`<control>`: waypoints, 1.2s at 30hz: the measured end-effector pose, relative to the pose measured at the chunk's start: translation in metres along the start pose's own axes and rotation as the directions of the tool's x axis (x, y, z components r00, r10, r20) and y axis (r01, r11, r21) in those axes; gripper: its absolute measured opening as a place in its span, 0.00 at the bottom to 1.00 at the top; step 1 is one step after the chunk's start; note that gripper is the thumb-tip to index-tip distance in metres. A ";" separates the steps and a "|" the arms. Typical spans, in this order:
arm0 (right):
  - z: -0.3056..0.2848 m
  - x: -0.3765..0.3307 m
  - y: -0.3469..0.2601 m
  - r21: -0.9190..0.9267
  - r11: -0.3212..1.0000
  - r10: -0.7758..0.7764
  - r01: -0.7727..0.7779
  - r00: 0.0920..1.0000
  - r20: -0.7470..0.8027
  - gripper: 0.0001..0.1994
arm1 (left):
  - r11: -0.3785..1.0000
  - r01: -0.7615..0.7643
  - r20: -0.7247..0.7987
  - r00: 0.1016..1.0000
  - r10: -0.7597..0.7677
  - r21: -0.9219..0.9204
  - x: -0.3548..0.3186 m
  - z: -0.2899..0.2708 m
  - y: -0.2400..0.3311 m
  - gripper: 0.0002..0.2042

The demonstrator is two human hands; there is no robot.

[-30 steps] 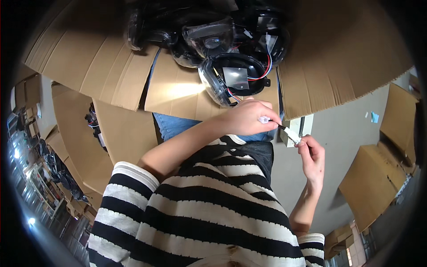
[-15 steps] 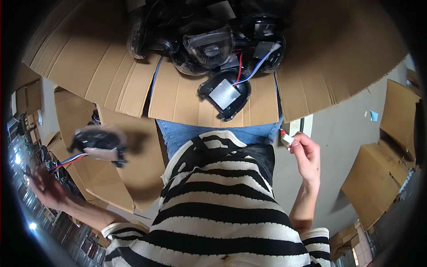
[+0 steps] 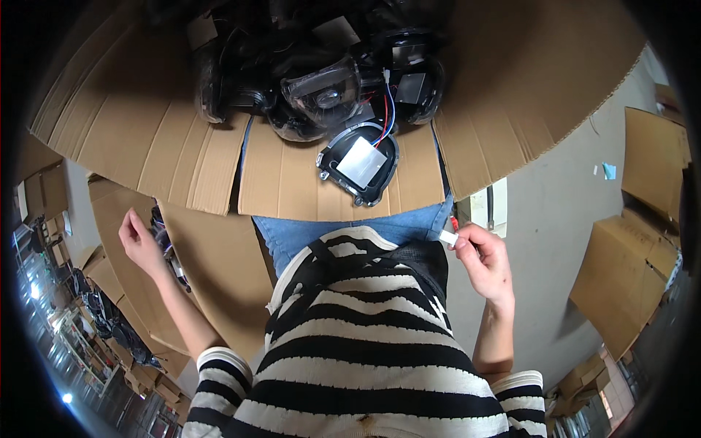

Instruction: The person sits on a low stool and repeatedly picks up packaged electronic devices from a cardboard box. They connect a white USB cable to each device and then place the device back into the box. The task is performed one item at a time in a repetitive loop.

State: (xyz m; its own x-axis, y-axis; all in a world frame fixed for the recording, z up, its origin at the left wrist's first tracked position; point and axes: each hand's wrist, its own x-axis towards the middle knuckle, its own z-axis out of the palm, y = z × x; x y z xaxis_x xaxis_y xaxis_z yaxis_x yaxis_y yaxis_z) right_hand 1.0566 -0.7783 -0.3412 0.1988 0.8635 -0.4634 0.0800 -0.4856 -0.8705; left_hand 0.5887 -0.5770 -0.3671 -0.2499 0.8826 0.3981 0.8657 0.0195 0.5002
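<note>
On the front cardboard flap lies a black plastic housing (image 3: 337,169) with a silver label (image 3: 361,162). Its red and blue wires (image 3: 394,109) run up to a small white plug (image 3: 387,75) among other housings. My right hand (image 3: 483,263), beside my lap, pinches a small white block (image 3: 447,238) with a red tip. My left hand (image 3: 142,244) is empty over the open box on the left, its fingers stretched out. Down in that box, dark parts (image 3: 171,255) show partly beyond my left wrist.
Several black housings with clear covers (image 3: 321,91) are heaped in the large carton (image 3: 504,139) before me. The left box's brown flap (image 3: 219,270) stands close to my left arm. More cartons (image 3: 624,270) stand on the grey floor (image 3: 540,241) at right.
The housing that was in the air by my left hand is gone from there. My left hand has moved right and upward. The housing on the flap and its wires appear slightly turned.
</note>
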 end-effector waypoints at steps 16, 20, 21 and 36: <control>0.010 -0.005 -0.005 -0.048 0.996 -0.075 0.076 0.997 0.034 0.03 | 0.483 0.874 0.997 0.019 0.081 -0.056 -0.111 0.262 0.271 0.12; 0.014 0.003 -0.012 -0.070 0.992 -0.098 0.104 0.992 0.080 0.02 | 0.637 0.691 0.920 0.108 0.378 -0.343 -0.099 0.202 0.247 0.15; 0.016 0.006 -0.015 -0.079 0.990 -0.107 0.115 0.989 0.104 0.02 | 0.674 0.595 0.888 0.170 0.427 -0.438 -0.101 0.184 0.232 0.15; 0.105 0.028 -0.026 -0.167 0.971 -0.075 0.172 0.880 0.470 0.04 | 0.963 0.042 0.845 0.490 0.214 -0.267 -0.154 0.008 0.098 0.13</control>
State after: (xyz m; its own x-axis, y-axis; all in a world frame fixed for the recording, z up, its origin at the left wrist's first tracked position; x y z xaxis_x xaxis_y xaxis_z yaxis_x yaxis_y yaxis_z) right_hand 0.9577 -0.7275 -0.3484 -0.2898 0.8597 -0.4205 0.2752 -0.3460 -0.8970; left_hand 0.7151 -0.7068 -0.3857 0.4289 0.8336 -0.3480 0.7070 -0.0701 0.7037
